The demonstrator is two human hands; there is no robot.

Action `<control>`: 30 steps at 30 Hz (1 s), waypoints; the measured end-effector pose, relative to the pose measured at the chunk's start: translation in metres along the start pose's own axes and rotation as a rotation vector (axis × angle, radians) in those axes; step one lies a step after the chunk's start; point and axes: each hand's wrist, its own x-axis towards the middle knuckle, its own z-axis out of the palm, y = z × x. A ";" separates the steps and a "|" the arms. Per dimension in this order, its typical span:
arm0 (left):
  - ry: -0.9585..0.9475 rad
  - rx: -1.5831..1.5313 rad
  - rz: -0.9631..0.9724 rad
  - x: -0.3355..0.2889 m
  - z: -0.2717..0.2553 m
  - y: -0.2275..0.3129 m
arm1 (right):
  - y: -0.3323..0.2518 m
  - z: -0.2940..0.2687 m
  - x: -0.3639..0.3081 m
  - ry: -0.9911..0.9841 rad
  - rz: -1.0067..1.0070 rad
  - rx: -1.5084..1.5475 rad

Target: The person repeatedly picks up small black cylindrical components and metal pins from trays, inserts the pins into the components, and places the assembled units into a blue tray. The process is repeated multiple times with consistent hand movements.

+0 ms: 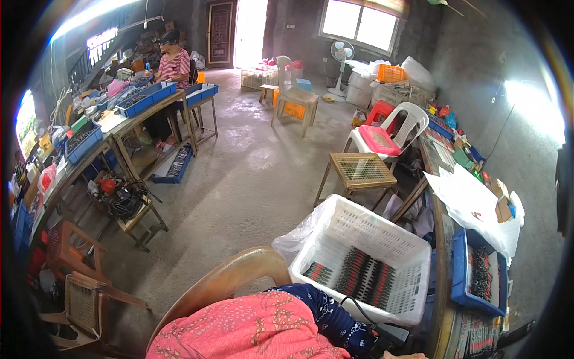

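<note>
My left arm, in a navy sleeve [344,320] with a white pattern, reaches toward the lower right, past my pink top [245,329]. A black device [391,335] sits near the wrist. Only a sliver of my left hand [408,356] shows at the lower edge, and its fingers are cut off. Just beyond the sleeve stands a white plastic crate [376,224], with rows of slim red-and-black pieces [362,278] lying inside; their kind is too small to tell. My right hand is out of the picture.
A blue tray [457,275] of dark parts and white sheets [472,197] lie on the right bench. Near it stand a mesh-topped stool [362,170] and a white chair [412,122]. A brown chair back [221,275] is beside me. Far left, a person [173,63] sits at a bench.
</note>
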 end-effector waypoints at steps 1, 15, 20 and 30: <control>0.000 0.003 -0.002 0.000 -0.001 0.002 | 0.001 0.000 0.000 -0.004 0.003 0.004; -0.015 0.020 -0.055 0.002 -0.003 0.011 | 0.005 -0.003 0.002 0.040 -0.010 -0.070; -0.015 -0.001 -0.069 0.001 -0.002 0.013 | 0.004 -0.004 0.001 0.039 0.006 -0.060; -0.039 0.006 -0.127 0.001 -0.003 0.018 | 0.005 -0.003 0.001 0.052 -0.020 -0.060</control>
